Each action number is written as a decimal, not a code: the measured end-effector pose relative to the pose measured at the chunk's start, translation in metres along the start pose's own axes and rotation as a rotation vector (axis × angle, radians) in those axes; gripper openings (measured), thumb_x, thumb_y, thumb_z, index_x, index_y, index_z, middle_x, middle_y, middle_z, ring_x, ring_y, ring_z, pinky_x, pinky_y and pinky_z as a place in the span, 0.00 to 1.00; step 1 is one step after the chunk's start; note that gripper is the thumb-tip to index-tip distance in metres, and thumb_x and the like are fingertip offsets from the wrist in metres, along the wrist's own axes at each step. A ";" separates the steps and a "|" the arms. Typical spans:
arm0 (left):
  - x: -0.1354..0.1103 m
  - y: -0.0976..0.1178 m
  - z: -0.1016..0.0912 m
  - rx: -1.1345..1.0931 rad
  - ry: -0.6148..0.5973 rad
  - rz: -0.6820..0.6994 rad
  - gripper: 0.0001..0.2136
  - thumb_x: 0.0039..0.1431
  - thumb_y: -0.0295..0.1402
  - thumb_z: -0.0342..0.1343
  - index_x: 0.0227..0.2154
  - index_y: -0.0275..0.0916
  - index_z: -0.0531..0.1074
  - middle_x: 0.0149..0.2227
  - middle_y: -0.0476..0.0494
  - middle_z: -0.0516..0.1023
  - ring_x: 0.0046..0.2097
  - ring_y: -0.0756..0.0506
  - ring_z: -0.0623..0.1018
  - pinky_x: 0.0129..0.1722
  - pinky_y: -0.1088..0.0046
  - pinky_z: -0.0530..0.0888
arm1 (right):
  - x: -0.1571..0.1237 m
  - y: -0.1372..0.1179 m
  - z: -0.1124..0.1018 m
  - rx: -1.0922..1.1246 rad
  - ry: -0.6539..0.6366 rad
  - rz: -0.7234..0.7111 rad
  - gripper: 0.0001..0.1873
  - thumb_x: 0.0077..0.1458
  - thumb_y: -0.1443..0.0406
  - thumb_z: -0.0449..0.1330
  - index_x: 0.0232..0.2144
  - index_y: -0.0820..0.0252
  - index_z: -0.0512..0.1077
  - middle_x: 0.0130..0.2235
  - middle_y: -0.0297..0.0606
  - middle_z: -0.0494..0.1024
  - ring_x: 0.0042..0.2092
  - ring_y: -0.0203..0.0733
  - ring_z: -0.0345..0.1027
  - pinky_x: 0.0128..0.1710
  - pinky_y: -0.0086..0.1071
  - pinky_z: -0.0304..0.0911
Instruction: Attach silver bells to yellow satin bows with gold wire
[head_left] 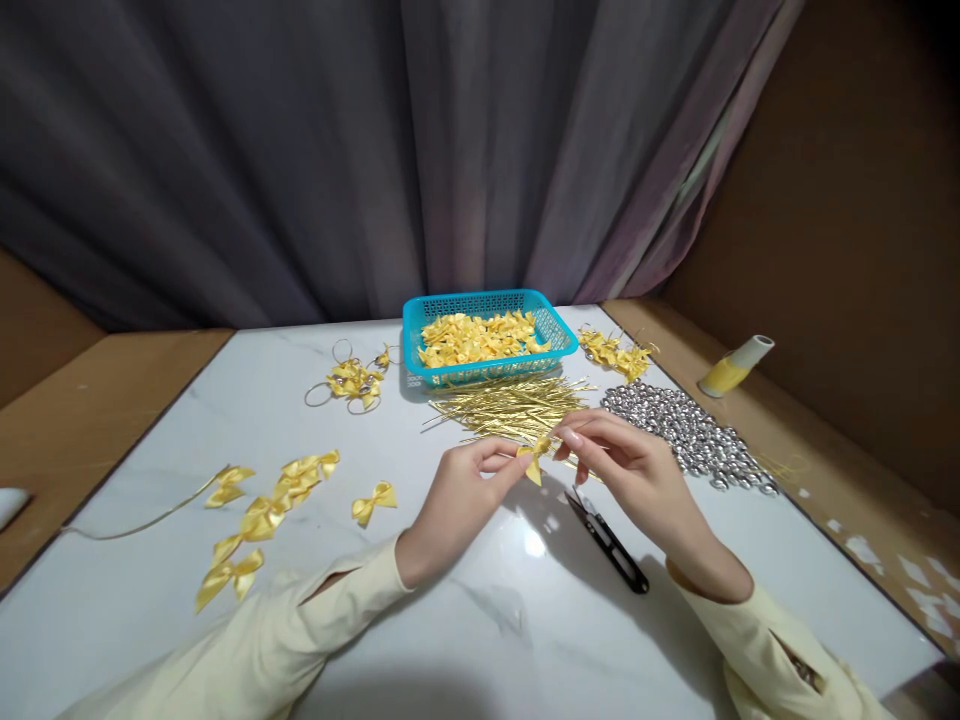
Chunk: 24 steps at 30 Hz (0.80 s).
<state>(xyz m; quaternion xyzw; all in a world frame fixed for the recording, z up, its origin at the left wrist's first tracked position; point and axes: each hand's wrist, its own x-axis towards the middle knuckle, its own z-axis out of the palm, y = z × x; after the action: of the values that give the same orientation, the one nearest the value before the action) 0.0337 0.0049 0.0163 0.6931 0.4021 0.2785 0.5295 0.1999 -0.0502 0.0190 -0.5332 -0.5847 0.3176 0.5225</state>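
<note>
My left hand [466,500] pinches a small yellow ribbon bow [533,466] between thumb and forefinger, just above the table. At the bow's right edge, the closed fingertips of my right hand [637,470] grip it; any thin tie between them is too small to make out. Below the right hand lies a pair of black thread snips [609,545], blades pointing away from me. Behind both hands spreads a pile of gold twist ties [510,405]. A single yellow bow [373,502] rests left of my left hand, with a row of several more bows [262,518] farther left.
A blue plastic basket [491,374] full of yellow bows stands at the back. Silver beads [682,430] are heaped at right. Bows with looped ties lie in a left cluster [352,382] and a right cluster [615,352]. A white-and-yellow tube [736,367] stands tilted beyond the right edge.
</note>
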 end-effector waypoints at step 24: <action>-0.002 0.008 -0.005 -0.061 -0.182 -0.038 0.09 0.51 0.32 0.53 0.35 0.35 0.74 0.24 0.45 0.76 0.27 0.47 0.76 0.24 0.75 0.70 | -0.005 -0.001 0.002 0.242 -0.035 0.037 0.09 0.55 0.62 0.55 0.28 0.61 0.70 0.28 0.36 0.73 0.29 0.35 0.67 0.32 0.31 0.65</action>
<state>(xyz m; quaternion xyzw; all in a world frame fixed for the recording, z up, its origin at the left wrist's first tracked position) 0.0304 0.0046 0.0259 0.6912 0.3566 0.2164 0.5901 0.1977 -0.0546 0.0180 -0.4714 -0.5412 0.4044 0.5669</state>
